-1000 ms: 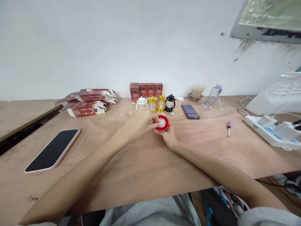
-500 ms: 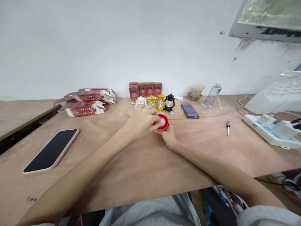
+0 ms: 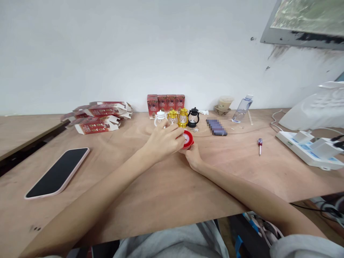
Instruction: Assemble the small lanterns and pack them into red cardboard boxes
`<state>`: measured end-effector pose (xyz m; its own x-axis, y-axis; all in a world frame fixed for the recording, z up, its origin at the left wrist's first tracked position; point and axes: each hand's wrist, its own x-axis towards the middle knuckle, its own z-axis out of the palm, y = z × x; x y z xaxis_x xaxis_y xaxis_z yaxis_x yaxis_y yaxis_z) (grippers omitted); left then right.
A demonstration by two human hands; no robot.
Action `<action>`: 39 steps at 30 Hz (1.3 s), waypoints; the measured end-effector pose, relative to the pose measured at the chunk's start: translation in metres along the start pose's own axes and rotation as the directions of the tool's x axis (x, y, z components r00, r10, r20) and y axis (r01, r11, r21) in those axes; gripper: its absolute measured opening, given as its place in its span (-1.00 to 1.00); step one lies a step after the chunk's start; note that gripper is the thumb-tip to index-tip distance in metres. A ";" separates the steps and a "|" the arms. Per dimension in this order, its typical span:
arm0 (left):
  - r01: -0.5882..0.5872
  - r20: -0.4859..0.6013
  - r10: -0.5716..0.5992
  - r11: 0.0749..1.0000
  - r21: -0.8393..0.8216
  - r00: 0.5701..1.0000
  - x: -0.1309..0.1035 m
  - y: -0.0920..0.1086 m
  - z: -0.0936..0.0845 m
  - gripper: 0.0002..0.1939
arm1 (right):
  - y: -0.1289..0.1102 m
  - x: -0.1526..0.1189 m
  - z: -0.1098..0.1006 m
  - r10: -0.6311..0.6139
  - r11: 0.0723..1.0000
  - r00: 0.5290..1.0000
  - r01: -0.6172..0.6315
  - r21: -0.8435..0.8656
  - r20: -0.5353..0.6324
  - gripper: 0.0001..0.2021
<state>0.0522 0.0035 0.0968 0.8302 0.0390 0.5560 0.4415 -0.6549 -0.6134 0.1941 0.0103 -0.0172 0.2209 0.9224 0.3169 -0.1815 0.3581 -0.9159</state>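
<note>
A round red object with a pale centre [image 3: 189,139] is held up over the middle of the table. My right hand [image 3: 192,156] grips it from the right and below. Bent over its left side, my left hand [image 3: 166,141] has its fingertips at the pale centre; whether they pinch something small is hidden. Behind the hands stand a white lantern [image 3: 160,117], two gold lanterns [image 3: 183,118] and a black lantern [image 3: 193,117].
Red boxes [image 3: 162,103] stand by the wall, with flattened cartons [image 3: 96,123] to their left. A phone [image 3: 57,172] lies at left. To the right are a blurred dark item [image 3: 216,127], cup [image 3: 225,103], bottle [image 3: 242,108], screwdriver [image 3: 260,145] and power strip [image 3: 309,150].
My left hand has turned slightly, its fingers now bunched closer together and covering more of the red object's left side. My right hand keeps its hold.
</note>
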 end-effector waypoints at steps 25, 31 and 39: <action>0.512 0.410 -0.320 0.652 -0.559 0.854 0.005 -0.009 -0.010 -0.89 | -0.001 -0.002 0.000 -0.021 0.999 0.997 0.024 -0.043 0.071 -0.59; 0.613 0.501 -0.355 0.499 -0.612 0.789 0.003 -0.012 -0.007 -0.86 | 0.000 -0.003 0.000 -0.080 0.992 0.992 0.088 -0.085 0.100 -0.62; 0.581 0.472 -0.341 0.537 -0.612 0.813 0.000 -0.013 -0.003 -0.85 | 0.003 -0.003 -0.001 -0.026 0.997 0.992 0.034 -0.064 0.123 -0.60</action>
<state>0.0457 0.0097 0.1068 0.6852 0.6112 0.3962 0.5109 -0.7910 0.3368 0.1933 0.0083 -0.0213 0.1059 0.9235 0.3687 -0.1120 0.3795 -0.9184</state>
